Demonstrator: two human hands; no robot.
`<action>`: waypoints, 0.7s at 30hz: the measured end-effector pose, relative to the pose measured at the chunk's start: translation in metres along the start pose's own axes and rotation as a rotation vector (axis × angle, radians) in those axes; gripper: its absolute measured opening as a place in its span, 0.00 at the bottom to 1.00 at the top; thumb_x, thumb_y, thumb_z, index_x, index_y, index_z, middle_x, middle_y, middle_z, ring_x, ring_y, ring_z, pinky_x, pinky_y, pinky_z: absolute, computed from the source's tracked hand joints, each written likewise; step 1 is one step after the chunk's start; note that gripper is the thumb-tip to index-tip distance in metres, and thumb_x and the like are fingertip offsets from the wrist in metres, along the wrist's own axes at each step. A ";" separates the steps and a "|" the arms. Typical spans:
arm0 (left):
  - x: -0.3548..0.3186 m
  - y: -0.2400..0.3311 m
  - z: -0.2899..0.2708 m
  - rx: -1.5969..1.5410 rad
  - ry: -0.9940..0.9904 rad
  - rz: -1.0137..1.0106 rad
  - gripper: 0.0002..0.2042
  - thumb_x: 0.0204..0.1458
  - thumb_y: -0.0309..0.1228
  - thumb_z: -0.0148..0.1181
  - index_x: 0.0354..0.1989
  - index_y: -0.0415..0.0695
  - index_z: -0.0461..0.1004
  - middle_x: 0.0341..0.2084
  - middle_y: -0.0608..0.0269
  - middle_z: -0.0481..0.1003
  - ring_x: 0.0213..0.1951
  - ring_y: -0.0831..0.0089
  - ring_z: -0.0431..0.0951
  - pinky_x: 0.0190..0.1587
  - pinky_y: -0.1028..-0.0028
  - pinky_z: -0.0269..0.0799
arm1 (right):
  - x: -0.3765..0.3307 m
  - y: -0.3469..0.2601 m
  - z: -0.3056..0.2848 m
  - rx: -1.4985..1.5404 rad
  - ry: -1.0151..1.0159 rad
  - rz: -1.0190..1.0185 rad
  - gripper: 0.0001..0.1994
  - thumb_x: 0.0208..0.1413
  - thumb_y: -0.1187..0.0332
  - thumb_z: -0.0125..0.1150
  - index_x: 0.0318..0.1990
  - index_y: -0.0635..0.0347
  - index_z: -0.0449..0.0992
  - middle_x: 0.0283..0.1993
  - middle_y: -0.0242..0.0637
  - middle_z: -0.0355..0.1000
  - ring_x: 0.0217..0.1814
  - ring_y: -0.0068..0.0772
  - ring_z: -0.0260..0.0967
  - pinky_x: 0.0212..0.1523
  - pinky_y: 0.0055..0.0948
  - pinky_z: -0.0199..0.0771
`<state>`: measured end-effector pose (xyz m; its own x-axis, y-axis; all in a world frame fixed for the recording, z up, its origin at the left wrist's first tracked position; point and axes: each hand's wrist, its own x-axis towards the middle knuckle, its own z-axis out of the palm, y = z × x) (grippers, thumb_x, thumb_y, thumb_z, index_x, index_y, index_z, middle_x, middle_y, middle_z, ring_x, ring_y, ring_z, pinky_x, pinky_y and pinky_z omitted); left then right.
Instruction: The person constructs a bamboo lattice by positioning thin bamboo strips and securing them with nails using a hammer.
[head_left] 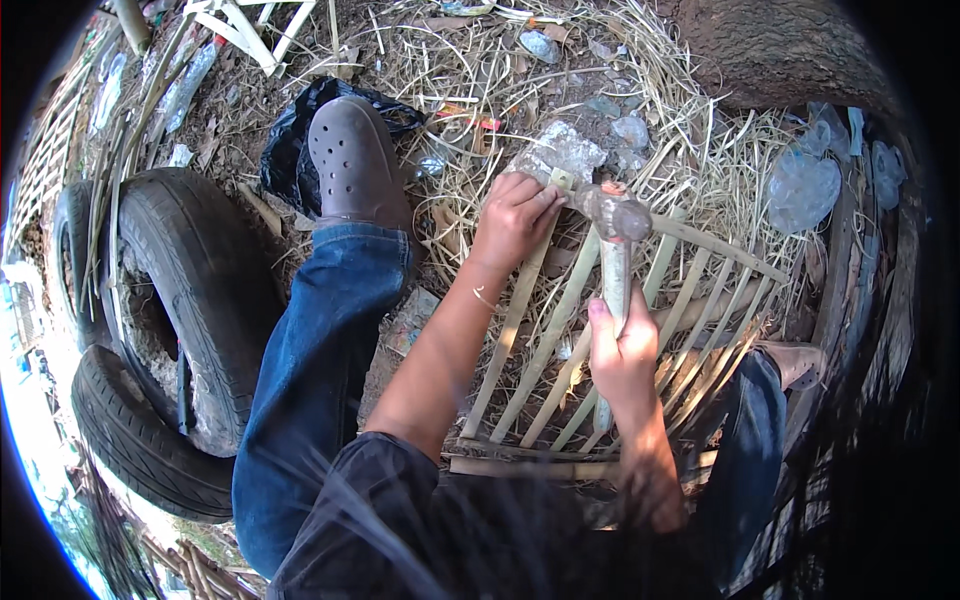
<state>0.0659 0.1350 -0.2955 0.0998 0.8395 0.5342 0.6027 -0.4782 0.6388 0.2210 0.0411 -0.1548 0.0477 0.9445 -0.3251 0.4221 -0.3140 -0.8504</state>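
My right hand is wrapped round the handle of a hammer, whose worn metal head is up near my left fingers. With closed fingers, my left hand grips the top end of a bamboo slat. That end lies by a pale stone. Several more slats of a bamboo frame spread between my legs, joined to a crosspiece on the right. Whether the hammer head touches the slat cannot be made out. Any nail under my left fingers is hidden.
Old tires lean at the left. A black plastic bag lies beside my left clog. A tree trunk stands at the upper right, near clear plastic bags. Dry straw and litter cover the ground.
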 end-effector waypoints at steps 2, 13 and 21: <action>-0.002 0.000 0.000 -0.013 -0.019 -0.018 0.08 0.41 0.25 0.70 0.30 0.40 0.78 0.23 0.63 0.72 0.31 0.63 0.73 0.37 0.65 0.68 | -0.001 0.002 0.006 -0.004 0.014 -0.006 0.10 0.61 0.66 0.57 0.38 0.64 0.68 0.17 0.41 0.65 0.19 0.34 0.68 0.23 0.34 0.65; 0.002 -0.002 -0.002 -0.042 -0.016 -0.021 0.07 0.40 0.25 0.71 0.28 0.40 0.80 0.23 0.63 0.74 0.30 0.64 0.74 0.37 0.67 0.70 | 0.018 0.005 0.010 -0.209 -0.047 0.012 0.11 0.60 0.66 0.57 0.41 0.66 0.68 0.19 0.40 0.65 0.21 0.29 0.66 0.25 0.34 0.66; 0.003 0.000 -0.002 -0.069 -0.010 -0.077 0.08 0.41 0.28 0.71 0.28 0.41 0.79 0.24 0.61 0.74 0.31 0.63 0.75 0.38 0.66 0.70 | 0.014 0.009 0.009 -0.040 -0.032 -0.003 0.09 0.60 0.69 0.55 0.42 0.65 0.69 0.20 0.36 0.66 0.21 0.29 0.65 0.26 0.33 0.66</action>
<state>0.0645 0.1375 -0.2929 0.0628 0.8769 0.4765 0.5533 -0.4280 0.7146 0.2175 0.0510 -0.1710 0.0174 0.9416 -0.3361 0.4577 -0.3064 -0.8346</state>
